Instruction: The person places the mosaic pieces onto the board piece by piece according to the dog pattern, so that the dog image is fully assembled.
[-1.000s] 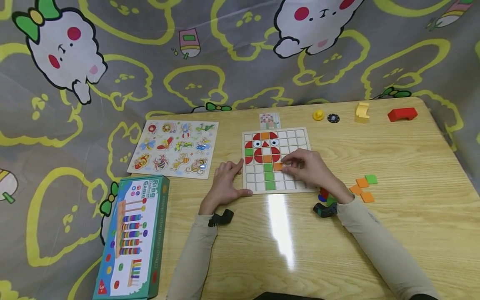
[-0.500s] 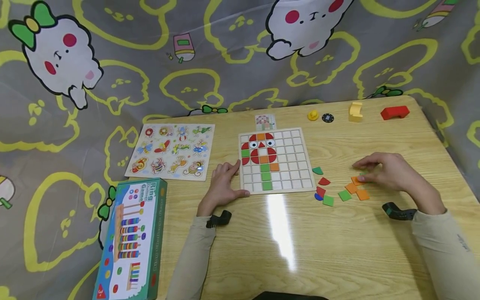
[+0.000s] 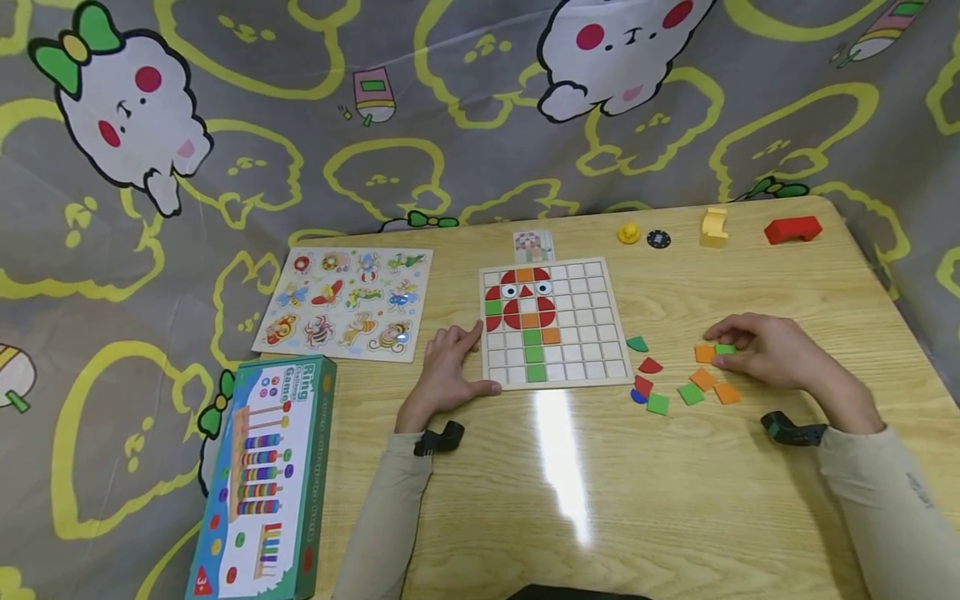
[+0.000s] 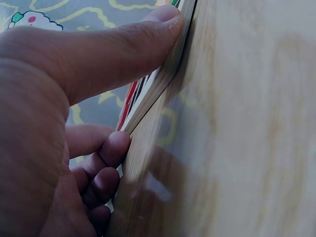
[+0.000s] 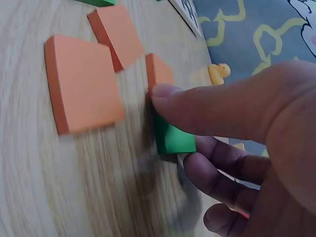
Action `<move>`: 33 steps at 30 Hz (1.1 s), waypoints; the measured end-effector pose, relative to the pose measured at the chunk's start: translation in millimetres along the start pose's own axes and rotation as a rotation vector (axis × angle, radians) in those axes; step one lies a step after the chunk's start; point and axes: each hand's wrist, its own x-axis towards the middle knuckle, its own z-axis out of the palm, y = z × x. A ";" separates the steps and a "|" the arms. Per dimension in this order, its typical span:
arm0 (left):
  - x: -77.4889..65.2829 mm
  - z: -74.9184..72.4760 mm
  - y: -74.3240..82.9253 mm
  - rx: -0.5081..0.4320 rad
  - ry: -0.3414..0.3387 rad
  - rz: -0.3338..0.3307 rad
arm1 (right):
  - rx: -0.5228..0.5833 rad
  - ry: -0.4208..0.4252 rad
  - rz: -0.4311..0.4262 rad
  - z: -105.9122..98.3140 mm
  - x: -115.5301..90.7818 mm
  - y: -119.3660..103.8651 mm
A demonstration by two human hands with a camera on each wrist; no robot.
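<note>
My left hand (image 3: 442,375) braces the lower left corner of a white grid board (image 3: 592,335), its thumb at the front edge and index finger at the left edge. In the left wrist view the thumb (image 4: 118,57) lies straight against the board's rim. Red, green, orange and eye-patterned pieces form a figure on the board. To the right, my right hand (image 3: 772,354) pinches a green square tile (image 5: 175,138) between thumb and fingers. An orange tile (image 3: 705,354) lies right beside it, with other orange tiles (image 5: 84,84) close by.
Loose green, red and blue pieces (image 3: 657,404) lie right of the board. A picture card (image 3: 533,246) sits behind it. An insect puzzle (image 3: 345,304) and a boxed ring game (image 3: 262,475) are at left. A duck, black chip, yellow block and red block (image 3: 793,229) line the back.
My right hand has gone from the board, where an orange tile now sits beside the green column, to the loose tiles. There it shifted an orange tile and took a green one. The left hand stayed.
</note>
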 end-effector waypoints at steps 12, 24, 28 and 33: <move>0.7 2.0 -0.5 0.009 0.001 0.003 | 0.031 0.004 -0.003 7.7 17.3 -13.5; 0.3 2.2 -3.5 0.009 0.010 0.007 | 0.415 0.072 0.027 36.9 59.8 -78.4; 0.6 2.9 -4.7 0.011 0.011 0.009 | 0.497 0.046 -0.024 61.5 75.2 -105.5; 1.2 2.3 -4.0 0.015 0.009 0.012 | 0.430 0.039 -0.129 86.4 87.1 -131.8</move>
